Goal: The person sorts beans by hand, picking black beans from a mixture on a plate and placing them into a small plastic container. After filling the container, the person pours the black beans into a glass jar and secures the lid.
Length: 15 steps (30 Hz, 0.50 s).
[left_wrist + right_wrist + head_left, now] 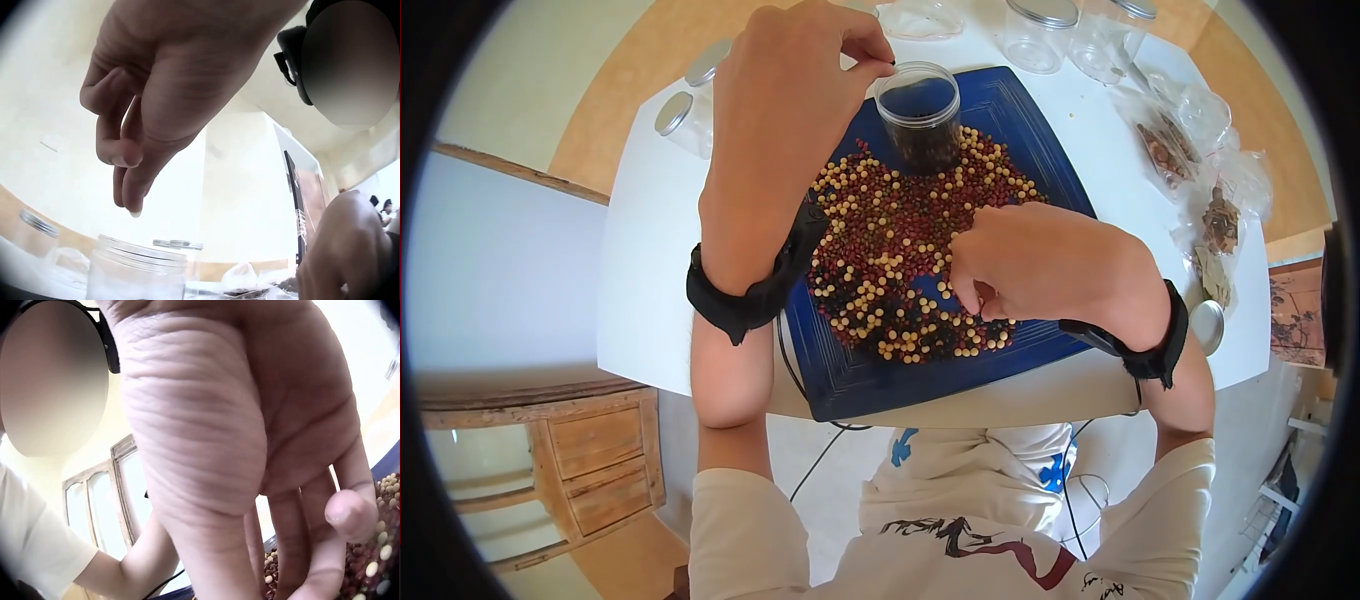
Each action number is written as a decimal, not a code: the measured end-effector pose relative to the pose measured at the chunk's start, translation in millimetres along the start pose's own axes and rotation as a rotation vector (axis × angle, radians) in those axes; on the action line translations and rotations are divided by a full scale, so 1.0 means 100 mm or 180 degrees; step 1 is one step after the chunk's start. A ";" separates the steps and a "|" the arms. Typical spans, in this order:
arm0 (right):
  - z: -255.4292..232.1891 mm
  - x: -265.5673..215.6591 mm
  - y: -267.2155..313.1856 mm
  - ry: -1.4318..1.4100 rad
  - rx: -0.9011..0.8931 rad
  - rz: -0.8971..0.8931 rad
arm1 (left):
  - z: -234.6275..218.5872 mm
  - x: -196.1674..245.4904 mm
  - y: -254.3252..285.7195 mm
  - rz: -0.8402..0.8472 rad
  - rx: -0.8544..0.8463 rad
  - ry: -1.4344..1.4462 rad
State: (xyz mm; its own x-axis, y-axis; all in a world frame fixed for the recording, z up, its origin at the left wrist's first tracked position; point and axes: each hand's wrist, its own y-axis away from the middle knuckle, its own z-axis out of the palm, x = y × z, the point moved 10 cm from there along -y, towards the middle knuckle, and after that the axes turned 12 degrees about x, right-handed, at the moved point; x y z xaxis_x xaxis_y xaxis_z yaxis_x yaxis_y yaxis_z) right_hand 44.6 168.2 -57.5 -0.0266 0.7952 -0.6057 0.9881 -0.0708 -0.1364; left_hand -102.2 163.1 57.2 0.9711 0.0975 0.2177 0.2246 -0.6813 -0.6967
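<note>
My left hand (785,100) hangs over the rim of a clear plastic jar (918,95), thumb and forefinger pinched around what looks like a small black bean (892,65). The jar stands at the far side of a blue tray (855,398), with dark beans in its lower part. In the left wrist view, the fingertips point down above the jar mouth (140,244). My right hand (1040,255) reaches down into the mixed beans (890,225), which are red, pale yellow, green and black. Its fingertips meet at the beans; I cannot tell whether they hold one.
Lidded clear jars (1040,35) stand at the back, and another jar (685,122) lies at the left. Clear bags with dried goods (1220,220) line the right side of the white table (655,250). A silver lid (1206,327) is near the right forearm; a black cable (788,360) runs beside the tray.
</note>
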 end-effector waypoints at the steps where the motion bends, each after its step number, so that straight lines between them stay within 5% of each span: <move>1: 0.03 0.01 0.00 0.0064 -0.0134 0.0037 | -0.01 -0.01 0.00 0.0012 0.0046 -0.0022; 6: 0.06 -0.03 0.04 0.0213 0.0184 -0.0269 | 0.01 -0.02 0.01 0.0020 0.0020 0.0004; 15: 0.13 0.01 -0.05 0.0490 -0.0215 -0.0054 | -0.05 0.08 -0.01 0.0030 -0.0166 0.0102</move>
State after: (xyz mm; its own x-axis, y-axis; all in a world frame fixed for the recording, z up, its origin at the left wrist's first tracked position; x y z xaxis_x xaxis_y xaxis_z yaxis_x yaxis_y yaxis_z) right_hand 37.2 161.6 -67.6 -0.0251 0.8792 -0.4759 0.9958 -0.0200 -0.0893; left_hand -94.7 161.0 63.1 0.9699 0.0684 0.2336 0.2102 -0.7191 -0.6623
